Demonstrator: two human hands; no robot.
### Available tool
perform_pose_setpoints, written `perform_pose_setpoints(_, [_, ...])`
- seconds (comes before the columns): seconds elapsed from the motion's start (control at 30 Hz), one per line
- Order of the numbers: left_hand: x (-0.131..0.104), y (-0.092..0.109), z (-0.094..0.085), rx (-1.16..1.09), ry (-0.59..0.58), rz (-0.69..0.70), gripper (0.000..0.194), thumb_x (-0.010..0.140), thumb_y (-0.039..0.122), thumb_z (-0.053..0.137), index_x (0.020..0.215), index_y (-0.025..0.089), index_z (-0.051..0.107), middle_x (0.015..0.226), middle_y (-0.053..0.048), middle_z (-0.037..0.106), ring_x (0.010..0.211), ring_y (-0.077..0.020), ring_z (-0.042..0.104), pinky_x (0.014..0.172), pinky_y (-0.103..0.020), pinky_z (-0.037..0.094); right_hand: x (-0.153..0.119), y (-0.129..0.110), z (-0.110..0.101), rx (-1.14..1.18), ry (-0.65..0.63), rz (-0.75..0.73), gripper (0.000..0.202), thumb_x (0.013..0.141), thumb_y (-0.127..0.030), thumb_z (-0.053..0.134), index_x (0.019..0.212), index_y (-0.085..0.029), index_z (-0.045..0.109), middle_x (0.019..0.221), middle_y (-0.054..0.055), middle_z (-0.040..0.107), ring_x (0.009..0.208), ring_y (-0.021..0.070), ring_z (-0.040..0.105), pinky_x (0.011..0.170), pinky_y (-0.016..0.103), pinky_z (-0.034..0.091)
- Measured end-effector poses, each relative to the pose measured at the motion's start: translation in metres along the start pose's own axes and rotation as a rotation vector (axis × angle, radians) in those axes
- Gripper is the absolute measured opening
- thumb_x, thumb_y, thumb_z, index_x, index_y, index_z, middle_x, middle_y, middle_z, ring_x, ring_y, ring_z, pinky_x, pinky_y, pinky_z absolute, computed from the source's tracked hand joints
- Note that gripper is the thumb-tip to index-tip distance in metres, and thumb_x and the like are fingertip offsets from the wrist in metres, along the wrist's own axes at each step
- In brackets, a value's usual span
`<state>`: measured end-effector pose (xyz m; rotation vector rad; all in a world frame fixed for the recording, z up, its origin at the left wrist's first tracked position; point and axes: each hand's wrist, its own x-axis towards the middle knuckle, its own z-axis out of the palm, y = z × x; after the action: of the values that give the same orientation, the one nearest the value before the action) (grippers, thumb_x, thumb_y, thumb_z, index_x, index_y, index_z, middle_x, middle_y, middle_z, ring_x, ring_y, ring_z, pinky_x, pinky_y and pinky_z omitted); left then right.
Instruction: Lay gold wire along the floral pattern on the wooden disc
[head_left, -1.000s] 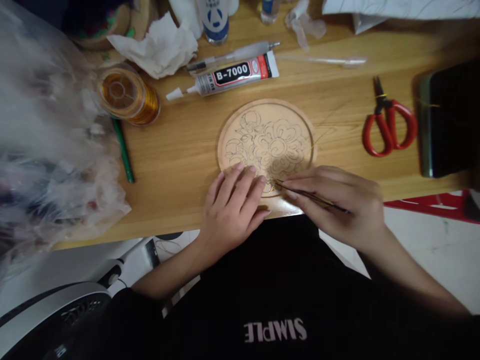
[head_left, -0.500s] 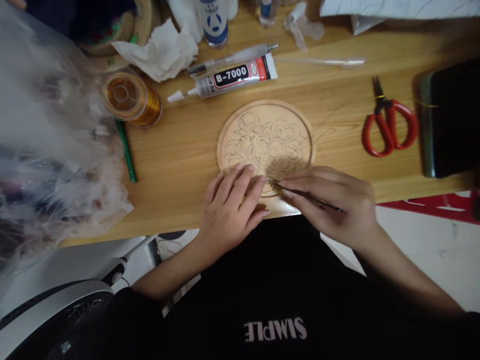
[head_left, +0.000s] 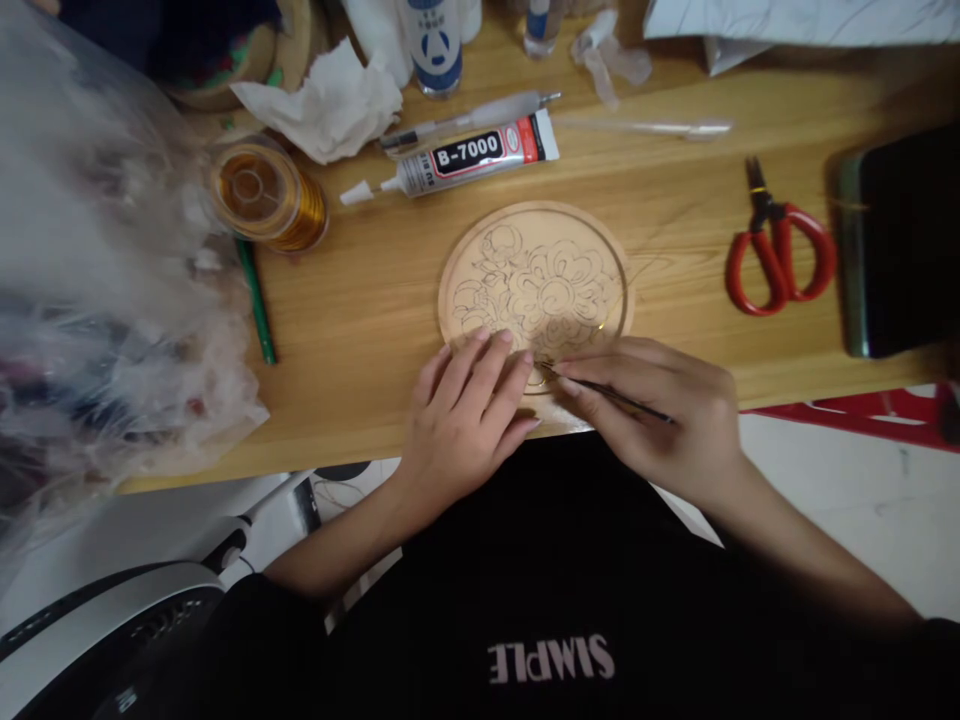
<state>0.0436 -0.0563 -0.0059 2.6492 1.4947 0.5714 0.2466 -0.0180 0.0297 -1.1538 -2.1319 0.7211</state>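
Tube (head_left: 476,155), 12 o'clock in view: "B-7000", white on black panel; smaller "SU BI…" nearer nozzle, rest unclear. Black shirt (head_left: 525,570), near 6 o'clock: "SIMPLE", pale capitals, upside down in view. Bottle (head_left: 435,50), 12 o'clock, beyond tube: triangular emblem in blue circle; small characters above illegible. Fan (head_left: 127,650), 8 o'clock: pale mark, unreadable.

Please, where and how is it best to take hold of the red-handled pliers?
I would grip the pliers by both red handles, coming from the table's near side and slightly above. They lie flat, handles toward the person, narrow dark end pointing away. The dark flat device sits close on the right, so fingers should probably keep clear there.
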Motion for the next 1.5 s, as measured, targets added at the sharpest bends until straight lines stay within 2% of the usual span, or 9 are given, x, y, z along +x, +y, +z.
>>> perform_pose_setpoints(0.33, [0.002,0.001,-0.004,0.148,-0.032,0.07,0.05,0.104,0.048,0.041,0.129,0.01,0.061,0.132,-0.015,0.066,0.121,-0.0313,0.062,0.101,-0.044,0.042,-0.002,-0.004,0.007,0.016,0.049,0.058,0.015,0.085,-0.007,0.068,0.095,-0.018,0.07,0.093,0.004,0.077,0.085,0.0135,0.073,0.076,0.024,0.06])
perform_pose_setpoints(0.53, [0.007,0.001,-0.01,0.222,-0.039,0.173,0.059,0.103,0.051,0.044,0.13,0.001,0.06,0.13,-0.017,0.067,0.123,-0.0321,0.062,0.103,-0.044,0.043,-0.006,-0.016,0.014,0.01,0.121,0.215,0.013,0.086,-0.01,0.067,0.095,-0.019,0.072,0.091,0.003,0.077,0.084,0.0147,0.074,0.077,0.026,0.061])
perform_pose_setpoints(0.8, [0.014,-0.013,-0.011,0.102,-0.045,0.335,0.051,0.099,0.038,0.055,0.123,-0.005,0.062,0.128,-0.02,0.067,0.121,-0.0324,0.063,0.103,-0.043,0.048,-0.008,-0.039,0.037,-0.049,0.333,0.402,0.015,0.084,-0.012,0.067,0.092,-0.022,0.074,0.092,0.002,0.078,0.083,0.0163,0.075,0.077,0.029,0.063])
perform_pose_setpoints(0.93, [0.014,-0.015,-0.009,0.095,-0.019,0.332,0.046,0.1,0.035,0.05,0.12,-0.004,0.065,0.128,-0.019,0.067,0.119,-0.0328,0.063,0.099,-0.044,0.051,-0.006,-0.05,0.051,-0.027,0.446,0.534,0.012,0.084,-0.015,0.066,0.091,-0.021,0.075,0.089,0.002,0.078,0.08,0.0173,0.074,0.076,0.032,0.062])
perform_pose_setpoints(1.07, [0.012,-0.014,-0.008,0.099,0.003,0.315,0.047,0.101,0.033,0.047,0.122,-0.005,0.064,0.127,-0.018,0.068,0.118,-0.031,0.064,0.099,-0.042,0.051,-0.006,-0.055,0.057,-0.055,0.48,0.564,0.01,0.084,-0.017,0.066,0.087,-0.02,0.075,0.085,0.002,0.077,0.077,0.0171,0.074,0.073,0.032,0.062])
perform_pose_setpoints(1.17, [0.009,-0.013,-0.007,0.068,-0.029,0.272,0.047,0.099,0.033,0.053,0.125,-0.006,0.061,0.131,-0.019,0.066,0.124,-0.0303,0.06,0.105,-0.042,0.048,-0.006,-0.054,0.043,-0.085,0.409,0.505,0.01,0.084,-0.016,0.066,0.089,-0.02,0.074,0.084,0.002,0.077,0.074,0.0153,0.073,0.069,0.028,0.061])
perform_pose_setpoints(1.27, [0.006,-0.013,-0.007,-0.019,-0.053,0.195,0.049,0.099,0.036,0.055,0.128,-0.003,0.059,0.133,-0.019,0.064,0.129,-0.0281,0.056,0.11,-0.04,0.044,0.001,-0.045,0.009,-0.125,0.235,0.358,0.009,0.083,-0.016,0.069,0.09,-0.019,0.074,0.083,0.002,0.077,0.07,0.0144,0.072,0.062,0.025,0.059])
perform_pose_setpoints(1.4, [0.004,-0.015,-0.01,-0.153,-0.08,0.119,0.05,0.1,0.039,0.052,0.134,0.002,0.054,0.138,-0.019,0.06,0.134,-0.0267,0.054,0.113,-0.041,0.044,0.033,-0.022,-0.047,-0.119,-0.166,0.016,0.011,0.088,-0.02,0.065,0.095,-0.021,0.074,0.092,0.003,0.078,0.081,0.0169,0.075,0.067,0.027,0.059])
perform_pose_setpoints(1.5, [0.001,-0.014,-0.011,-0.169,-0.048,0.097,0.046,0.1,0.037,0.053,0.132,0.004,0.056,0.139,-0.02,0.06,0.134,-0.0285,0.053,0.111,-0.045,0.046,0.07,-0.002,-0.068,-0.032,-0.482,-0.177,0.015,0.093,-0.026,0.06,0.097,-0.026,0.075,0.098,0.001,0.078,0.088,0.0161,0.075,0.076,0.029,0.06])
